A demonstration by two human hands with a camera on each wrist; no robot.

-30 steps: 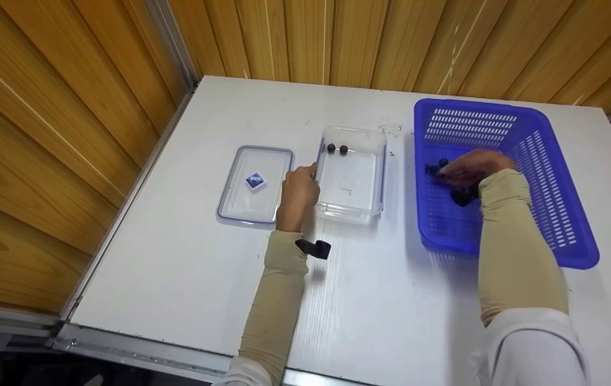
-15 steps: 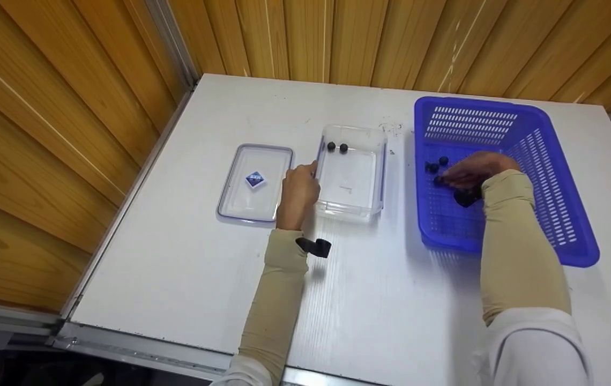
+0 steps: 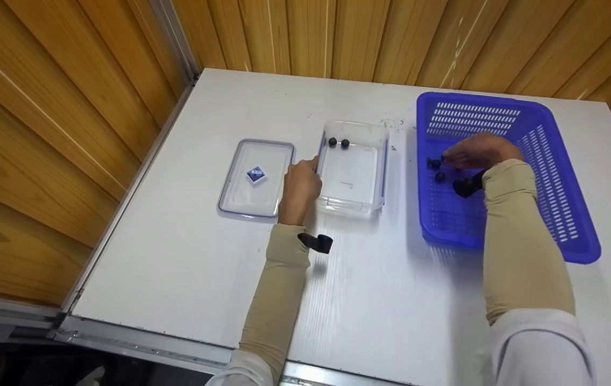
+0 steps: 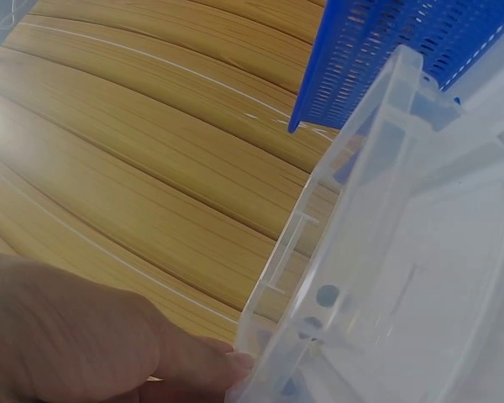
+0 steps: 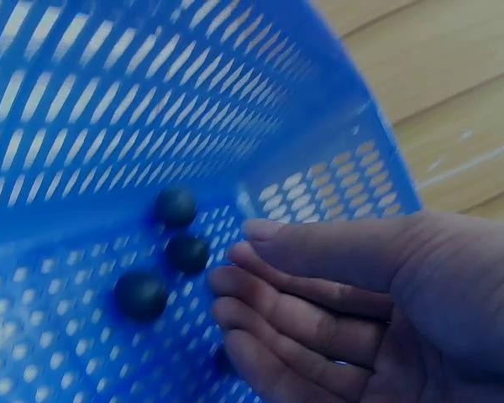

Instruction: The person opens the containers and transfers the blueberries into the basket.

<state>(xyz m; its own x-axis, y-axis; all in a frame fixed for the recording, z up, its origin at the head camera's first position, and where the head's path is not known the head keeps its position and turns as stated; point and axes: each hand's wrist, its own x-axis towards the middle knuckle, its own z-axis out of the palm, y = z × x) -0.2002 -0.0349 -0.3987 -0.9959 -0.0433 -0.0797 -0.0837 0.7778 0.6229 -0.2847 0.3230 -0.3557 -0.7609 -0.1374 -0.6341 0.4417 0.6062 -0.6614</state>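
My left hand grips the left rim of a clear plastic food container; in the left wrist view my fingertips meet its edge. Two small dark balls lie at the container's far end. My right hand reaches down inside a blue plastic basket, fingers loosely bent, thumb beside the index finger. Three dark balls rest on the basket floor just beyond my fingertips in the right wrist view. Another dark bit shows partly behind the lower fingers; I cannot tell whether they hold it.
The container's lid, with a blue label, lies flat on the white table, left of the container. Wooden panels stand behind and to the left. A metal rail runs along the front edge.
My right hand has shifted slightly toward the basket's far end, uncovering the nearest ball and covering most of another. The left hand stays on the container. The head view has tilted slightly.
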